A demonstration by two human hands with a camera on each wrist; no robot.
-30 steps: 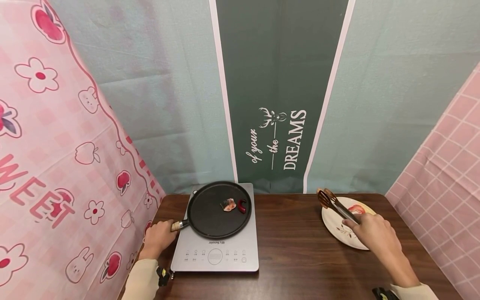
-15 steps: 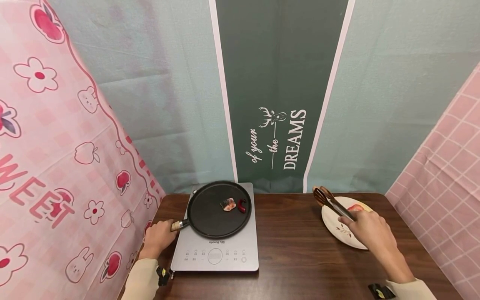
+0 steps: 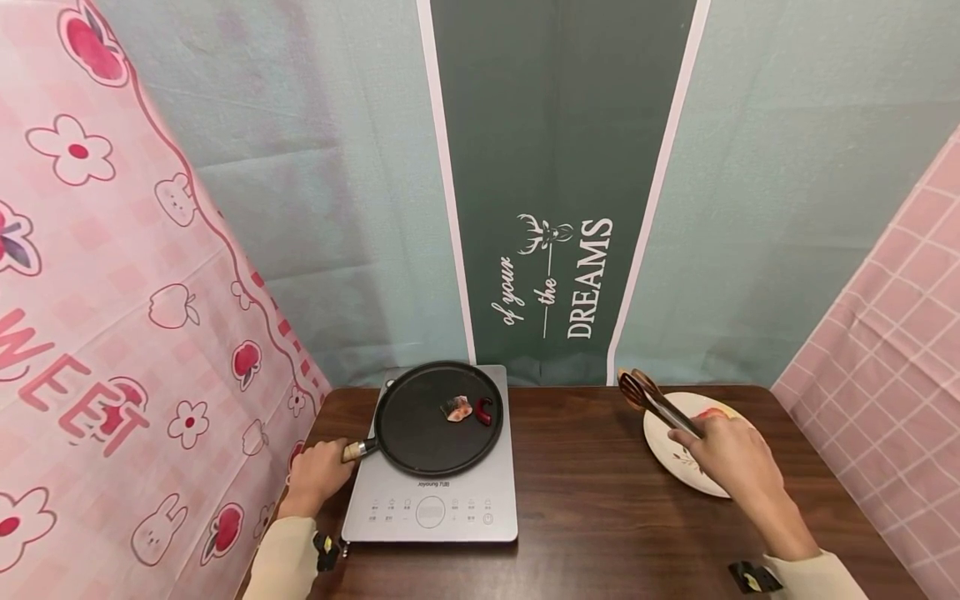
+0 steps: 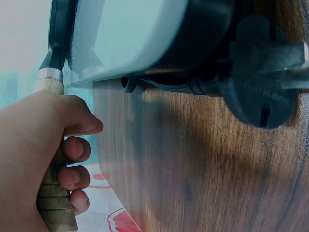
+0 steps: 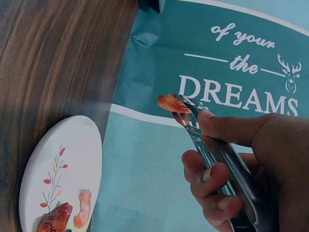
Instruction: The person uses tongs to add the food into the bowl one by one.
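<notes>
My left hand point(image 3: 322, 473) grips the wooden handle point(image 4: 55, 198) of a flat black frying pan point(image 3: 420, 433). The pan sits on a silver induction cooktop point(image 3: 405, 529). Inside it lie a small pink-and-dark piece of food point(image 3: 456, 409) and a dark red curved piece point(image 3: 485, 412). On the right, my right hand point(image 3: 738, 458) holds metal tongs point(image 5: 217, 154), fingers curled round the arms. A small orange-brown piece of food point(image 5: 173, 103) is pinched at their tips, above the table left of a white plate point(image 3: 663, 454).
The plate bears a shrimp point(image 5: 83, 208) and a glazed brown piece of food point(image 5: 55, 220). A black power plug point(image 4: 263, 72) shows close beside the cooktop in the left wrist view. Cloth hangings point(image 3: 375, 208) enclose the wooden table point(image 3: 577, 475) at the back and sides.
My right hand has moved a little to the left with the tongs, whose tips now lie farther left of the plate. The left hand and pan have stayed in place.
</notes>
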